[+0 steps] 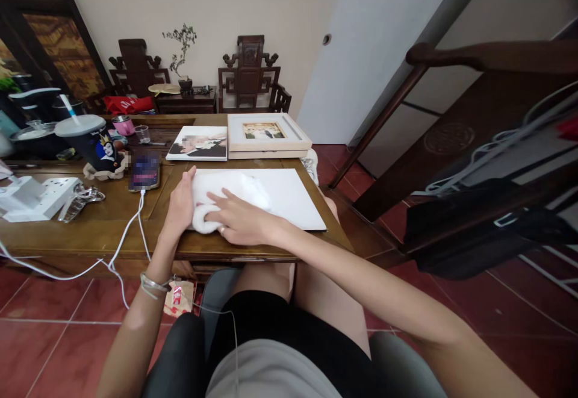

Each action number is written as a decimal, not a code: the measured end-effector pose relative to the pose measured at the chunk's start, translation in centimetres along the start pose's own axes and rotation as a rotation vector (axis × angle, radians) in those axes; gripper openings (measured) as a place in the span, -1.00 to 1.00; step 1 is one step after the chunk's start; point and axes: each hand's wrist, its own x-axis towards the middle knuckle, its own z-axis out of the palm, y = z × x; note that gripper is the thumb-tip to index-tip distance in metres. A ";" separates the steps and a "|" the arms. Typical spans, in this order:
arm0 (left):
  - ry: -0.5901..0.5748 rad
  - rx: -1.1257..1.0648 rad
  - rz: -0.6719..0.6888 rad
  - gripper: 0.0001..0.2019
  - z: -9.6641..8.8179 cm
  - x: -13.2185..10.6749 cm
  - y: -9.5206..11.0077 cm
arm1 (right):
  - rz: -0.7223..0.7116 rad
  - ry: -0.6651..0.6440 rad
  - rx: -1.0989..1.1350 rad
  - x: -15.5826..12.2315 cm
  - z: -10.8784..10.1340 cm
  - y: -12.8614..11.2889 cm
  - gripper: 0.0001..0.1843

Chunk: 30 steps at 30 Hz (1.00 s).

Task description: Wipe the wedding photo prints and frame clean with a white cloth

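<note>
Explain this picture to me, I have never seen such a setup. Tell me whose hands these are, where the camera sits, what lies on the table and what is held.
No machine here: a seated person wears one camera on the head, looking forward and down, so the two bare arms reaching in from below are their own. On the wooden table lies a flat white board, and on its left part a white cloth. The right hand presses flat on the cloth; the left hand rests against the cloth's left edge, and whether it grips is hard to tell. Further back lie a phone, a photo print, a framed photo, a black lidded cup and a white power strip.
</note>
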 end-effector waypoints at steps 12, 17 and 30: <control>-0.299 0.421 0.164 -0.52 0.6 -0.7 -0.1 | 0.250 -0.007 0.104 -4.9 -3.1 3.5 -0.61; -0.302 0.494 0.204 -0.57 0.7 -0.6 -0.6 | 0.362 0.136 0.108 0.2 -2.3 7.1 -0.54; -0.289 0.502 0.236 -0.56 0.5 -0.5 -0.6 | 0.368 0.183 0.157 6.0 -2.5 8.0 -0.60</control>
